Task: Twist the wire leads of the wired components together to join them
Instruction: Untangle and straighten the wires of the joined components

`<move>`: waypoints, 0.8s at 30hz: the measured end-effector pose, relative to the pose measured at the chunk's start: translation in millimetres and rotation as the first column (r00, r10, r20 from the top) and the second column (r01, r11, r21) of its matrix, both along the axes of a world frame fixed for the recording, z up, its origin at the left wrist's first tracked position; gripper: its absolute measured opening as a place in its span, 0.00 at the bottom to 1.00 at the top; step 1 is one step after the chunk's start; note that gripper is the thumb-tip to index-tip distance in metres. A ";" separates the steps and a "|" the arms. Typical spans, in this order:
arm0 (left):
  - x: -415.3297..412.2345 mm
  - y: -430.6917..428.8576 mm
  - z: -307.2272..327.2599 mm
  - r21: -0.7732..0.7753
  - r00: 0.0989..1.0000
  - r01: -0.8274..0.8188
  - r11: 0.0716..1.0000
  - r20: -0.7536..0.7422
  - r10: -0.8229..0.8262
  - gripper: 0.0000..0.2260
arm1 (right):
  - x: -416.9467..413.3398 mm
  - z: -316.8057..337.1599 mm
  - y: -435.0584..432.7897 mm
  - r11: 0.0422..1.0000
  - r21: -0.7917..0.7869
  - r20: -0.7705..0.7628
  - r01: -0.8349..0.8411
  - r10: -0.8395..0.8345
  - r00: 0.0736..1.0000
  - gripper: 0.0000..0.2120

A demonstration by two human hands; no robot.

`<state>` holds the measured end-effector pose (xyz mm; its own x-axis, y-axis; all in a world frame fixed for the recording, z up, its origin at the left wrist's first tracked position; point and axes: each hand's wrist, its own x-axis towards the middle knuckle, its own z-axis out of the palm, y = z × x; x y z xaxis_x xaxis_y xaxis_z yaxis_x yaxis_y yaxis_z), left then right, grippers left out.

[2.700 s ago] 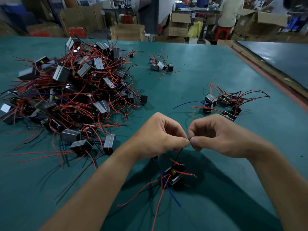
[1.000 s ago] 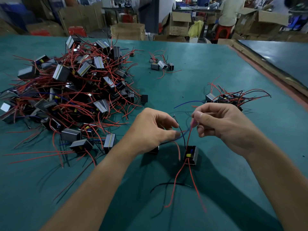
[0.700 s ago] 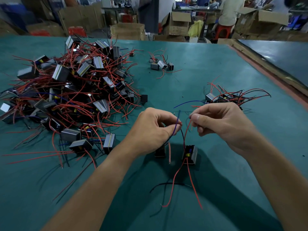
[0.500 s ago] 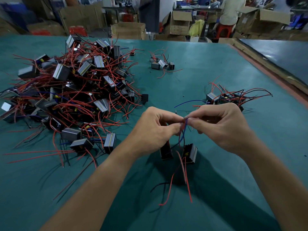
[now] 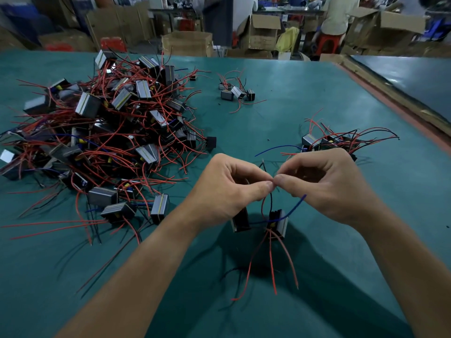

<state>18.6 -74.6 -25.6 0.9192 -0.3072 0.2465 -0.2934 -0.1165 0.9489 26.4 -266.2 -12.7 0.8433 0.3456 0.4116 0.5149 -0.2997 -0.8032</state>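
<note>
Head view | table (image 5: 317, 98) is carrying the pile (image 5: 109, 132) at left | left hand (image 5: 227, 189) and right hand (image 5: 327, 184) are pinching wire leads (image 5: 271, 200) tip-to-tip | two components (image 5: 277, 222) are sitting just below | likely best: pinching near the bare ends, rolling thumbs in opposite directions

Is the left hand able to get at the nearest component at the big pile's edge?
Probably, but not freely: the left hand pinches the wire leads against the right hand. Nothing stands between it and that component; it would have to let go first.
</note>
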 end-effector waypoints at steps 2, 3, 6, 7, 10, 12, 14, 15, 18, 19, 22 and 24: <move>-1.6 -1.3 1.4 -0.011 1.000 0.005 1.000 0.004 -0.005 0.03 | 0.0 0.4 0.1 1.000 0.016 -0.065 -0.011 0.012 0.998 0.06; -2.0 -1.9 1.8 -0.013 1.000 0.007 1.000 0.003 -0.007 0.03 | -0.2 0.6 0.2 1.000 0.020 -0.097 -0.013 0.015 0.995 0.07; -1.9 -3.2 -0.1 0.039 0.999 -0.021 0.999 0.033 0.019 0.02 | 0.0 -1.0 1.0 1.000 0.016 -0.192 -0.022 0.025 0.981 0.10; -1.8 -3.7 -1.7 0.074 0.998 -0.045 0.996 0.056 0.041 0.02 | 0.6 -2.2 1.3 1.000 0.006 -0.225 -0.019 0.020 0.974 0.11; -2.4 -4.6 -5.7 0.159 0.985 -0.107 0.981 0.153 0.083 0.02 | 2.2 -3.6 1.8 1.000 -0.005 -0.331 0.006 -0.008 0.944 0.14; -3.4 -5.4 -5.7 0.184 0.976 -0.116 0.976 0.206 0.077 0.03 | 2.8 -3.5 1.8 1.000 0.021 -0.368 0.012 -0.003 0.930 0.13; -2.7 -5.7 -3.1 0.146 0.985 -0.099 0.984 0.156 0.076 0.04 | 2.6 -2.8 2.3 0.998 0.057 -0.293 0.012 0.005 0.956 0.11; -1.9 -4.6 -1.3 0.106 0.991 -0.082 0.991 0.110 0.070 0.03 | 2.4 -2.5 2.1 0.998 0.056 -0.206 0.016 -0.004 0.978 0.10; -0.3 -1.5 3.4 0.018 0.999 -0.039 0.999 -0.034 0.039 0.05 | 0.0 0.0 1.3 1.000 0.009 0.010 0.024 -0.024 1.000 0.05; 0.0 -1.2 4.4 0.005 0.996 -0.030 1.000 -0.086 0.030 0.06 | -0.3 0.3 0.5 1.000 0.007 0.037 0.023 -0.023 0.999 0.04; 0.5 -1.8 6.1 -0.032 0.979 -0.018 0.999 -0.203 0.012 0.08 | 0.0 0.4 -1.2 1.000 -0.011 0.093 0.028 -0.027 0.995 0.04; 0.9 -1.2 7.6 -0.044 0.969 -0.002 0.999 -0.247 -0.009 0.08 | -0.6 0.7 -1.0 0.999 -0.031 0.104 0.016 -0.012 0.995 0.04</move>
